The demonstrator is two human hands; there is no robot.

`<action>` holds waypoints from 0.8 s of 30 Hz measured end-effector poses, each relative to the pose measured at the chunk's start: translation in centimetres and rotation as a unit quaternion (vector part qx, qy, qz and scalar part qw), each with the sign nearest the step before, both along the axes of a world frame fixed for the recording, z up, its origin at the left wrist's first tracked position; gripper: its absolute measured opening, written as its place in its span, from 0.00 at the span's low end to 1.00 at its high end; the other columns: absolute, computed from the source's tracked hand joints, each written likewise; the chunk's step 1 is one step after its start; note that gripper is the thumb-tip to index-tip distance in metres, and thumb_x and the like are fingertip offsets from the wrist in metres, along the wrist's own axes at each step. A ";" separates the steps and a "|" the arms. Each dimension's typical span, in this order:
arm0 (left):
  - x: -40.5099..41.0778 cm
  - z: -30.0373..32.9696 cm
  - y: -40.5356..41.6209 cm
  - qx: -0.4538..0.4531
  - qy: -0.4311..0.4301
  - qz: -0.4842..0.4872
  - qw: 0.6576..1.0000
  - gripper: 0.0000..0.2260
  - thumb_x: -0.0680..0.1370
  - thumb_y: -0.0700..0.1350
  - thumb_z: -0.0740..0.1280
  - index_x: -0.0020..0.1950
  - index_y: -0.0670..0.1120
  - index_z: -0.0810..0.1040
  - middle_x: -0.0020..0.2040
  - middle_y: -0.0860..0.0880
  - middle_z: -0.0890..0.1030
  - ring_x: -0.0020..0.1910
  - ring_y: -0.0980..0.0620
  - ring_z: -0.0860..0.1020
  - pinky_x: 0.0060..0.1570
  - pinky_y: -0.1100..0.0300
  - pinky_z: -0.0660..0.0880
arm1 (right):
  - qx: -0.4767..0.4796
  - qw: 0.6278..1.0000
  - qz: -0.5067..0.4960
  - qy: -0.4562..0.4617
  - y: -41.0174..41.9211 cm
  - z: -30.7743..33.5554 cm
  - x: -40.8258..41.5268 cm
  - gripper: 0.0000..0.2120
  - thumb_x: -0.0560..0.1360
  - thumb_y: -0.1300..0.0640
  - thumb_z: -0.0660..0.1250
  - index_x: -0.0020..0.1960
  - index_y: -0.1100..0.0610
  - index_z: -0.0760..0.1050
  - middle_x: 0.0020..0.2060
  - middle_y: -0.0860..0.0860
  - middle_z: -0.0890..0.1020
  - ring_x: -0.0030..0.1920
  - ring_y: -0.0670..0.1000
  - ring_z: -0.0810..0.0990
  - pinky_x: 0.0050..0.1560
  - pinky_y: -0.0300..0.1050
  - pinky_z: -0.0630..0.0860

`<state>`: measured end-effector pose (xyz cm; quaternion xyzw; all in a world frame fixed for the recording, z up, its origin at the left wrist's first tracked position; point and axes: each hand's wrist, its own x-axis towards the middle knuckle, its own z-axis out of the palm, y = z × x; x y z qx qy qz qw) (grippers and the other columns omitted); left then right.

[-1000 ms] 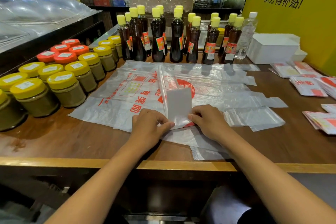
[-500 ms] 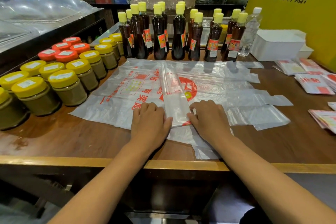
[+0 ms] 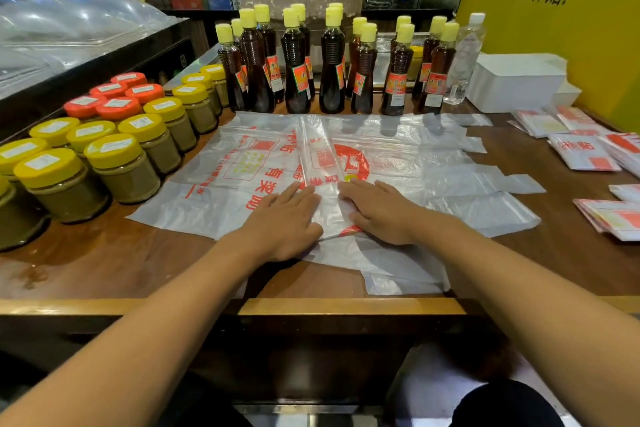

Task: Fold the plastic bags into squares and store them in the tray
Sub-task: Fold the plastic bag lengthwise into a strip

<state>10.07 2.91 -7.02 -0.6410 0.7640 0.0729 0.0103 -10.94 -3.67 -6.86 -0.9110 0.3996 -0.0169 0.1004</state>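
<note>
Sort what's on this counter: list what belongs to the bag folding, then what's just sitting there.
Job:
left hand and right hand, flat on the folded strip
spread plastic bags
folded squares
white tray

Lying about:
sauce bottles
yellow-lid jars
red-lid jars
water bottle

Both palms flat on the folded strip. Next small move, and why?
Probably roll the pressed near end forward for another fold. The left hand and right hand lie flat on the near end of the narrow folded bag strip, and most of its length runs unfolded toward the sauce bottles, so it isn't square yet.
</note>
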 end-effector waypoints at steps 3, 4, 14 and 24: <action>0.5 -0.3 -0.4 -0.048 0.050 -0.004 0.998 0.23 0.83 0.55 0.55 0.77 0.52 0.62 0.81 0.51 0.59 0.80 0.52 0.55 0.75 0.50 0.52 | -0.045 0.998 0.001 -0.048 -0.7 0.0 0.2 0.04 0.79 0.52 0.59 0.53 0.50 0.69 0.50 0.46 0.74 0.50 0.49 0.69 0.61 0.54 0.68; 0.6 -0.6 -0.2 -0.076 0.080 0.000 0.994 0.19 0.83 0.54 0.55 0.73 0.53 0.65 0.77 0.51 0.65 0.76 0.52 0.60 0.72 0.52 0.55 | -0.051 0.996 -0.006 -0.077 -0.5 -0.3 0.3 0.04 0.80 0.49 0.58 0.52 0.48 0.69 0.49 0.44 0.73 0.49 0.48 0.68 0.57 0.53 0.69; 1.0 -1.4 -0.5 -0.085 0.071 -0.007 0.994 0.26 0.84 0.59 0.53 0.81 0.54 0.57 0.82 0.56 0.57 0.81 0.53 0.52 0.76 0.49 0.50 | -0.069 0.996 -0.006 -0.049 0.1 -1.7 0.3 0.26 0.82 0.41 0.50 0.78 0.45 0.63 0.78 0.43 0.62 0.77 0.49 0.59 0.75 0.52 0.54; 1.6 -1.6 -0.8 -0.036 -0.007 -0.017 0.999 0.29 0.84 0.63 0.43 0.83 0.54 0.44 0.82 0.58 0.42 0.81 0.56 0.42 0.77 0.51 0.44 | -0.088 0.995 -0.020 0.053 0.6 -1.0 -0.1 0.29 0.83 0.38 0.44 0.82 0.46 0.52 0.81 0.42 0.52 0.81 0.48 0.49 0.79 0.57 0.43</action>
